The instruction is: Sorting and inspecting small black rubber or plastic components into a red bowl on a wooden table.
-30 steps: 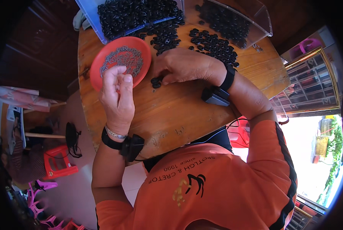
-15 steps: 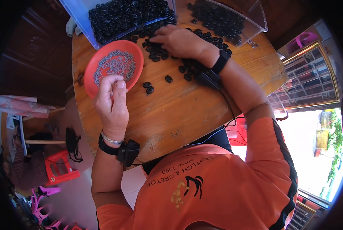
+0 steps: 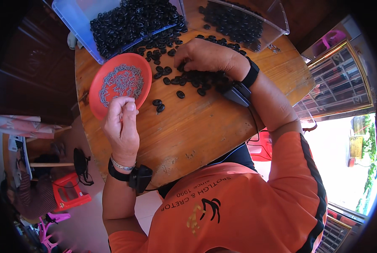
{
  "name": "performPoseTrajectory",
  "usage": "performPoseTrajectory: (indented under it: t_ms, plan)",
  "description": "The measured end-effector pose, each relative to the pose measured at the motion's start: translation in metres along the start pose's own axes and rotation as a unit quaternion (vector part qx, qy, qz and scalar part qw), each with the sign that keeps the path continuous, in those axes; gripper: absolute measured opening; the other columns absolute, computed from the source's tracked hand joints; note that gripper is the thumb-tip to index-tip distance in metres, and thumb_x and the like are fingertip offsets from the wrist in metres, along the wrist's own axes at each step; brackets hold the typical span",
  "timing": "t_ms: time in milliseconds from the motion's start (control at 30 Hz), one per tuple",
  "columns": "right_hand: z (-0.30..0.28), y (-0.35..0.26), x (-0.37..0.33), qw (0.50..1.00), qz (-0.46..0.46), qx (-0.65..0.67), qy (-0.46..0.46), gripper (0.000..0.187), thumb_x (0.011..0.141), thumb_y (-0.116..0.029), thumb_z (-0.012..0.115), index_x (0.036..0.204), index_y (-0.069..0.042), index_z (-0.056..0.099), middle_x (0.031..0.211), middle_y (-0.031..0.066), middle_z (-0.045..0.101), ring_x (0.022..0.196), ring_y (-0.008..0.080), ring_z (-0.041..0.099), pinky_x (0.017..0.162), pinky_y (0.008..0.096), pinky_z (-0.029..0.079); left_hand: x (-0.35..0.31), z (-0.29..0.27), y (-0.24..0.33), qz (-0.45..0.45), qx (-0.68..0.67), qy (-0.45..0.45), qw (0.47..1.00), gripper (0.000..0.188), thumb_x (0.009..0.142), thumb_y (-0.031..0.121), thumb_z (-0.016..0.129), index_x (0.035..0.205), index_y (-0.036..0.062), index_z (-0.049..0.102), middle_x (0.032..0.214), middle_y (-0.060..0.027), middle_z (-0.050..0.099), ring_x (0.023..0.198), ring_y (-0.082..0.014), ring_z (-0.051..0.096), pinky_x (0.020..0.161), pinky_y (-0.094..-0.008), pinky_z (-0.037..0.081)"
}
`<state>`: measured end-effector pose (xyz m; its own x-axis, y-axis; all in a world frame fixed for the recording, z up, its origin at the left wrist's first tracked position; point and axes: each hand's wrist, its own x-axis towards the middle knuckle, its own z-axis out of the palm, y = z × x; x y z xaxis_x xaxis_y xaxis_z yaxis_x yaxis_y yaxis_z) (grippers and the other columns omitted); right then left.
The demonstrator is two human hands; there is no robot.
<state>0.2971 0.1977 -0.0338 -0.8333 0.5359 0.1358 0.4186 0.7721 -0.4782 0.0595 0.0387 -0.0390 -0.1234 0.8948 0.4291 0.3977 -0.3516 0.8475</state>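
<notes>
Left hand (image 3: pixel 123 130): one, thumb and forefinger pinched together at the plate's near rim; whether they gripped anything could not be told.
Right hand (image 3: pixel 209 57): one, fingers curled down over the black ovals (image 3: pixel 197 77); their grasp was hidden.
Black ovals: too many to count; two lay together right of the plate, one alone just beyond.
Red plate (image 3: pixel 96 95): one, bearing uncountable grey pins (image 3: pixel 121 82).
Clear bins (image 3: pixel 72 26): two, both holding ovals.
</notes>
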Motion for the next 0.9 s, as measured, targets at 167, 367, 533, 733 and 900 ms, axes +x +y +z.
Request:
performPoseTrajectory:
  t_ms: [167, 367, 533, 733, 900]
  plan:
    - [-0.001, 0.004, -0.001, 0.988, 0.089, -0.107, 0.060, 0.019, 0.075, -0.006, 0.065, 0.094, -0.004, 0.067, 0.090, 0.0110, 0.064, 0.088, 0.0304, 0.061, 0.076, 0.0372, 0.050, 0.002, 0.004, -0.002, -0.005, 0.006, -0.001, 1.000, 0.010, 0.091, 0.008, 0.053, 0.091, -0.0020, 0.057, 0.072, -0.0040, 0.056, 0.064, -0.0098, 0.052, 0.059, -0.0230, 0.042]
    - [0.003, -0.019, 0.001, 0.992, 0.023, -0.125, 0.023, 0.013, 0.076, -0.013, 0.064, 0.087, -0.006, 0.068, 0.089, 0.0102, 0.063, 0.087, 0.0299, 0.061, 0.075, 0.0391, 0.049, 0.005, 0.007, -0.002, 0.003, 0.004, -0.014, 1.000, 0.009, 0.091, 0.006, 0.053, 0.090, -0.0018, 0.056, 0.071, -0.0033, 0.055, 0.063, -0.0084, 0.049, 0.057, -0.0226, 0.039]
    - [0.008, -0.034, 0.005, 0.988, 0.054, -0.143, -0.035, 0.015, 0.074, -0.014, 0.067, 0.086, -0.006, 0.068, 0.087, 0.0104, 0.064, 0.088, 0.0298, 0.061, 0.075, 0.0393, 0.049, 0.005, 0.009, -0.001, 0.005, -0.010, -0.013, 1.000, 0.008, 0.091, 0.005, 0.052, 0.089, -0.0014, 0.056, 0.070, -0.0026, 0.053, 0.062, -0.0075, 0.047, 0.057, -0.0221, 0.038]
    - [0.013, -0.042, 0.011, 0.983, 0.069, -0.161, -0.051, 0.014, 0.073, -0.014, 0.068, 0.084, -0.006, 0.066, 0.081, 0.0105, 0.066, 0.082, 0.0308, 0.062, 0.070, 0.0398, 0.049, 0.001, 0.002, 0.001, -0.004, 0.001, -0.024, 1.000, 0.011, 0.092, 0.008, 0.052, 0.089, -0.0010, 0.057, 0.070, -0.0015, 0.054, 0.064, -0.0070, 0.048, 0.058, -0.0216, 0.038]
    - [0.018, -0.047, 0.017, 0.987, 0.084, -0.114, -0.073, 0.013, 0.073, -0.012, 0.067, 0.084, -0.005, 0.064, 0.077, 0.0112, 0.065, 0.078, 0.0321, 0.062, 0.065, 0.0397, 0.047, -0.005, -0.006, -0.005, 0.006, -0.010, -0.009, 1.000, 0.007, 0.090, 0.004, 0.053, 0.087, -0.0010, 0.056, 0.068, -0.0009, 0.051, 0.060, -0.0061, 0.043, 0.054, -0.0215, 0.036]
